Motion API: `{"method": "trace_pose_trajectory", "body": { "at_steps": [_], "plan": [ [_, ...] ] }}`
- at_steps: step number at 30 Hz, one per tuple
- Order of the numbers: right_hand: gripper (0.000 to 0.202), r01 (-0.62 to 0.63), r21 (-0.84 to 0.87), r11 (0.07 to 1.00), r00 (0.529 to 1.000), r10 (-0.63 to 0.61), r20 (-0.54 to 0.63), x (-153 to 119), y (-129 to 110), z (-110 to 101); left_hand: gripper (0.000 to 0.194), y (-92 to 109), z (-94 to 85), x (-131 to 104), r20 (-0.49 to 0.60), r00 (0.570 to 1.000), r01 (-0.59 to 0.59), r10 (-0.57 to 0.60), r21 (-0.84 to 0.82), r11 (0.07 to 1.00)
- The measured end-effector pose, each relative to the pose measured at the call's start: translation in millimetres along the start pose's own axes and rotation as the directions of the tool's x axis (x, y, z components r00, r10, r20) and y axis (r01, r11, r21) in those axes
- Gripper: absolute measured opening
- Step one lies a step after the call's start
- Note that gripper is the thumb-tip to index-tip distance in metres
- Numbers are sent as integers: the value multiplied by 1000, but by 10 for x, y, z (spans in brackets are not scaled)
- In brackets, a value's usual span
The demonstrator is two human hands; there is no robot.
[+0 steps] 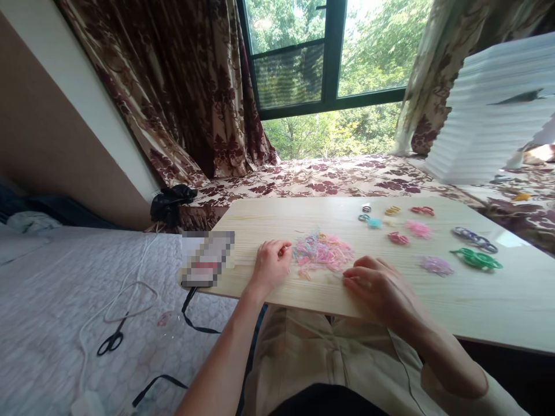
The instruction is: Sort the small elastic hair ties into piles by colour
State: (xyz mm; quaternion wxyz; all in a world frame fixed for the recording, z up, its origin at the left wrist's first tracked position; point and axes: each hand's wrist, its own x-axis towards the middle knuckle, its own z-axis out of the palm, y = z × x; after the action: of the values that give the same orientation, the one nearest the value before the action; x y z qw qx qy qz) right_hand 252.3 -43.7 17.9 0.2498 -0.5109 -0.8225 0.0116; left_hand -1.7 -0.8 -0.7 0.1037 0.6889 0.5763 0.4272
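A heap of thin, pastel, multicoloured, plastic-looking strands (323,252) lies on a pale wood-grain desk (507,306) between a person's curled left hand (272,263) and bent right hand (378,287); whether either grip holds any cannot be told, and light fingertip pinches should suit such fine pieces.

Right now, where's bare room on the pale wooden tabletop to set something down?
Pale wooden tabletop: back left, between back edge, left hand and multicoloured pastel pile; front right, bordered by green looped bands, right forearm and front edge. Crowded: the pile, between left hand and right hand, and the small coloured clusters right of centre.
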Motion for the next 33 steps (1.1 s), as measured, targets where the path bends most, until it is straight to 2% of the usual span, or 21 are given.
{"method": "trace_pose_trajectory", "body": {
  "at_steps": [11, 14, 18, 20, 23, 25, 28, 33],
  "plan": [
    [26, 77, -104, 992, 996, -82, -42, 75, -144, 20, 17, -44, 21, 2, 5, 1000, 5, -5, 7, 1000],
    [26, 100, -107, 989, 993, -106, -48, 54, -90, -21, 17, -54, 23, 2, 4, 1000, 7, -7, 9, 1000],
    [26, 89, -125, 988, 990, -101, -97, 154, 271, -301, 17, -51, 27, 3, 5, 1000, 11, -11, 7, 1000],
    [27, 25, -154, 988, 986, -50, -158, 329, 544, -482, 17, -44, 27, 5, 3, 1000, 11, -11, 3, 1000],
    [29, -45, -172, 984, 988, 19, -150, 702, 924, -646, 17, -30, 26, 6, -5, 1000, 14, -14, -4, 1000],
    [29, -90, -182, 979, 990, 67, -127, 941, 1108, -643, 17, -23, 23, 6, -9, 1000, 14, -14, -7, 1000],
    [33, -145, -194, 970, 987, 127, -99, 1168, 1283, -511, 16, -17, 21, 7, -9, 1000, 10, -10, -7, 1000],
    [30, -175, -202, 964, 983, 161, -85, 1237, 1409, -293, 16, -23, 29, 6, -3, 1000, 12, -12, -6, 1000]
  ]
}}
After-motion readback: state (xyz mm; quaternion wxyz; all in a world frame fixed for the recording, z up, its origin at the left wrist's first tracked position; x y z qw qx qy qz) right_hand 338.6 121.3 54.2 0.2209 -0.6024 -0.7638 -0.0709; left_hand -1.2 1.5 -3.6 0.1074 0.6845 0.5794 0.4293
